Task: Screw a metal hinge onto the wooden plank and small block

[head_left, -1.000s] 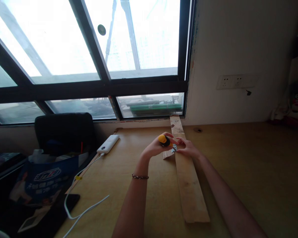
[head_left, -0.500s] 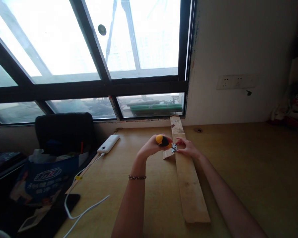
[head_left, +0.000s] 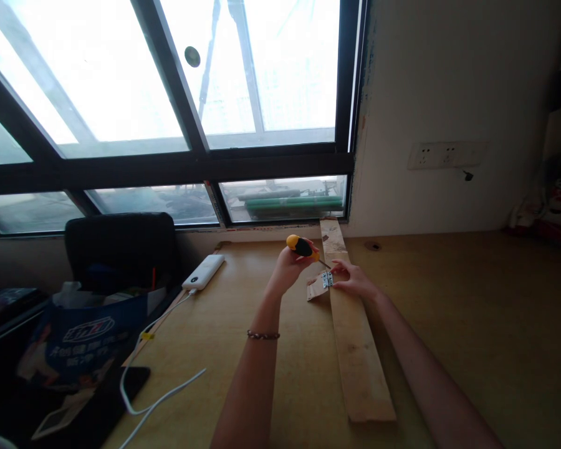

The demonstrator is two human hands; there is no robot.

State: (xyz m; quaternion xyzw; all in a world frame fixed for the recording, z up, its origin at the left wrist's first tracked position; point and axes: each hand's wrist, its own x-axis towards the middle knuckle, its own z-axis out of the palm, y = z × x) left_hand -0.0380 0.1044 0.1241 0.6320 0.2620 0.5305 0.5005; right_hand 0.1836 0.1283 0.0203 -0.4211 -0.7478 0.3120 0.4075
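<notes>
Your left hand [head_left: 290,271] has its grip closed around a stubby screwdriver [head_left: 303,247] with a smooth yellow-and-black handle, its thin shaft angled down toward a small bright metal hinge [head_left: 327,279]. Your right hand [head_left: 353,280] presses fingertips flat on the long, rough-grained wooden plank [head_left: 355,343] beside the hinge, which joins a small wood offcut [head_left: 316,290]. On the matte desk [head_left: 472,324], well left: a white power bank [head_left: 204,271] and cable [head_left: 163,393].
</notes>
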